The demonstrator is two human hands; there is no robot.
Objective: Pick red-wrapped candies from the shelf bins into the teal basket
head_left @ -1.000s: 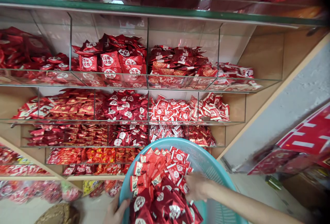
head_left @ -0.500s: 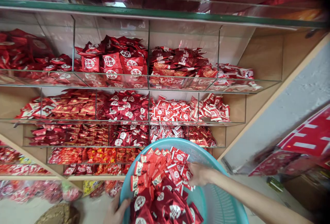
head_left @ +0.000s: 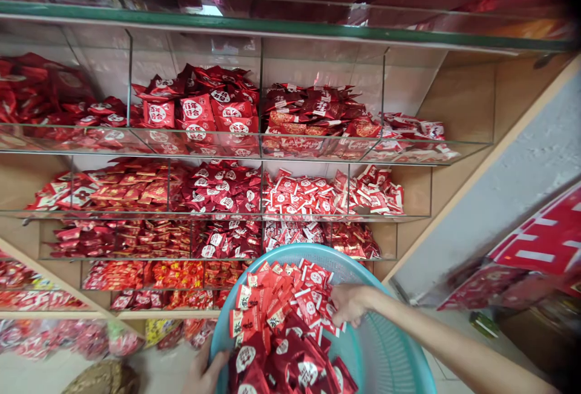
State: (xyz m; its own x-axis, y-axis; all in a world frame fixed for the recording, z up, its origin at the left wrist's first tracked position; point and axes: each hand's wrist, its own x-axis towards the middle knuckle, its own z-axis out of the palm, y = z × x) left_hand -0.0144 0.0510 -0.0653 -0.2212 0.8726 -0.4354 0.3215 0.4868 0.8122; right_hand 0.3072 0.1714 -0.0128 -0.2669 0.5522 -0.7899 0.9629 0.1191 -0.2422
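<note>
Gathering small red packets (head_left: 318, 309), the right hand (head_left: 349, 304) has slid up the pile, fingers curled on several; the left hand (head_left: 206, 373) still clasps the teal basket (head_left: 385, 357) rim below glass shelves (head_left: 254, 146).

Showing a bare right forearm (head_left: 436, 339) running to the right hand (head_left: 347, 303), no sleeve reaching it; left hand (head_left: 204, 373) peeking in, ringless, wrist cropped off.

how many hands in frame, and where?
2. The left hand grips the near rim of the blue basket at bottom centre. The right hand reaches in from the right, fingers on the red packets. None other visible.
</note>
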